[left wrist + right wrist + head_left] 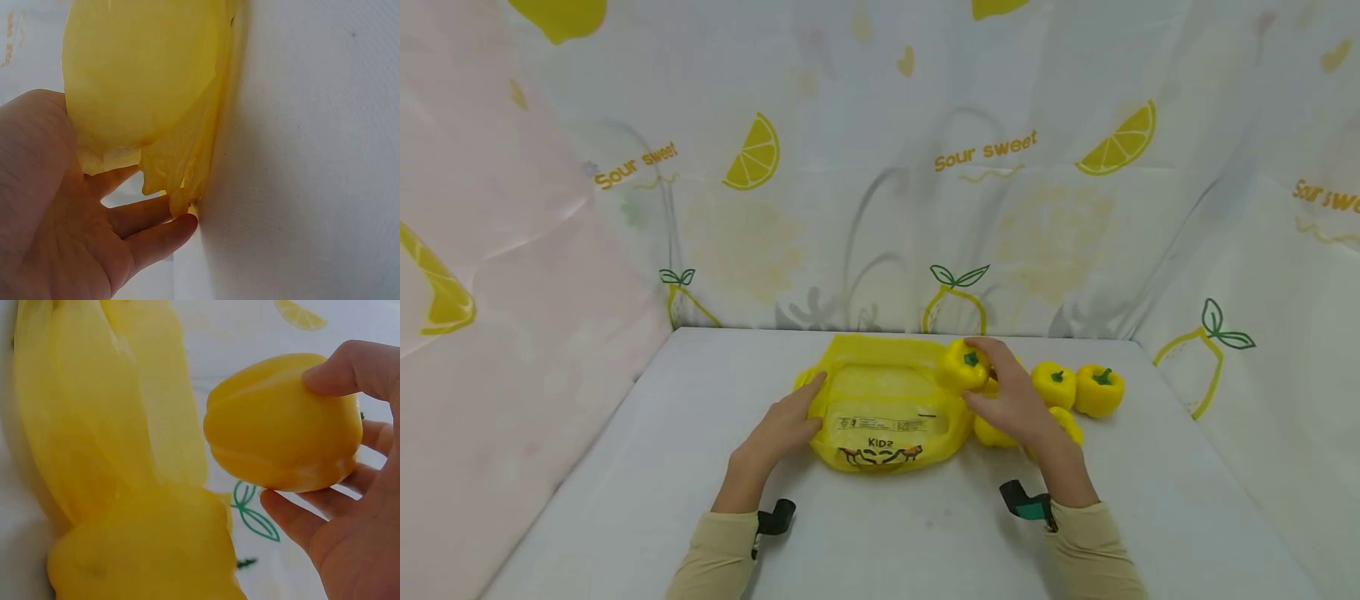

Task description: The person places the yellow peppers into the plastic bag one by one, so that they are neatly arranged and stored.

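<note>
A yellow plastic bag (880, 408) lies spread on the table, its printed side facing up and "KIDS" near the front edge. At its left end, my left hand (782, 425) holds the bag's edge; in the left wrist view, the fingers (156, 240) meet the crumpled plastic and the thumb tip is hidden behind it. My right hand (1011, 396) grips a yellow bell pepper (964, 367) over the bag's right side. The right wrist view shows that pepper (284, 425) between thumb and fingers, raised beside the bag (94, 419).
Several more yellow bell peppers are on the right, including one by the bag (995, 433), one behind the wrist (1067, 423), and two farther back (1054, 385). A white table (895, 533) meets a lemon-printed cloth backdrop (850, 208) at back and sides.
</note>
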`<state>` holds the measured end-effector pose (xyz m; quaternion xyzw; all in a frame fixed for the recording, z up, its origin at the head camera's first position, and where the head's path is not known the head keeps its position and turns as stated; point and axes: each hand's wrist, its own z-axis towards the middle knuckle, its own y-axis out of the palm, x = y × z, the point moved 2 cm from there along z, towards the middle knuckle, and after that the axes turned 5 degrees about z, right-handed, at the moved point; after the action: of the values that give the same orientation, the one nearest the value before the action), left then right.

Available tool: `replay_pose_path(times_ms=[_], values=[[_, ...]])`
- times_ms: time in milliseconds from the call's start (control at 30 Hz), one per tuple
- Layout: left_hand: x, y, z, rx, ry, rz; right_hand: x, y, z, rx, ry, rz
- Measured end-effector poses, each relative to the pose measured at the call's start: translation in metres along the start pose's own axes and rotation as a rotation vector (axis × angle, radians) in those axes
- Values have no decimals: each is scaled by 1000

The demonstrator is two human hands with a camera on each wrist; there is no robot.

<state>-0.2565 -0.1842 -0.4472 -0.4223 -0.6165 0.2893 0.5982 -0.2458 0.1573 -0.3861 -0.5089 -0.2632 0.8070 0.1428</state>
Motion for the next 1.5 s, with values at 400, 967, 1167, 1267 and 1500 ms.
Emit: replay_pose_path(times_ms=[400,967,1167,1267,1500], values=[[0,0,0,7,14,-5,4,51,18,-108,116,23],[2,-2,-4,22,41,16,-3,95,28,-207,153,-77],[2,0,-4,19,38,5,5,106,35,-186,146,-46],[3,0,-4,22,34,4,7,111,41,-170,101,-21],[2,2,-3,19,33,6,4,127,57,-158,87,76]])
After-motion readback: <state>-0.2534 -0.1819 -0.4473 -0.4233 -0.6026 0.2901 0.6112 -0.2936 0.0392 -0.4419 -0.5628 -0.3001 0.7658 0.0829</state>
